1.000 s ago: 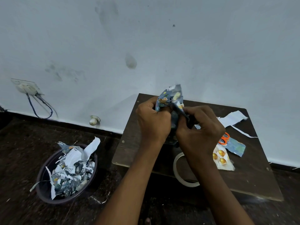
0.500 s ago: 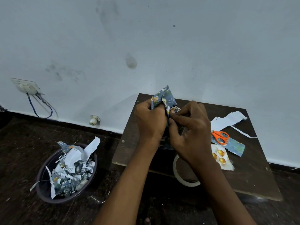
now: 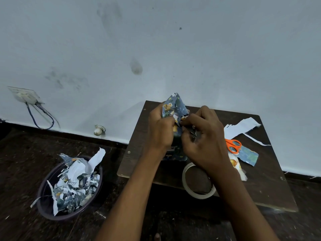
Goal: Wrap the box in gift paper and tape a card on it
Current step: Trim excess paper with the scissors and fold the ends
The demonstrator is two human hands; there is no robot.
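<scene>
A small box wrapped in blue gift paper (image 3: pixel 174 108) with cartoon animals stands on end over the brown board (image 3: pixel 260 185). My left hand (image 3: pixel 161 129) grips its left side. My right hand (image 3: pixel 203 141) pinches a folded flap of the paper at the box's right side. Much of the box is hidden behind both hands. A roll of clear tape (image 3: pixel 198 183) lies on the board's near edge under my right wrist. A card with gold baubles (image 3: pixel 237 165) lies partly hidden to the right.
Orange-handled scissors (image 3: pixel 232 145) lie on a blue paper offcut (image 3: pixel 248 155), with white paper scraps (image 3: pixel 241 126) behind. A dark bin (image 3: pixel 50 213) full of paper scraps stands on the floor at left. A wall socket with cables (image 3: pixel 26 96) is at far left.
The paper's top flap has been folded into a narrower upright point. My right hand has shifted a little left and up along the box's side; my left hand keeps its grip.
</scene>
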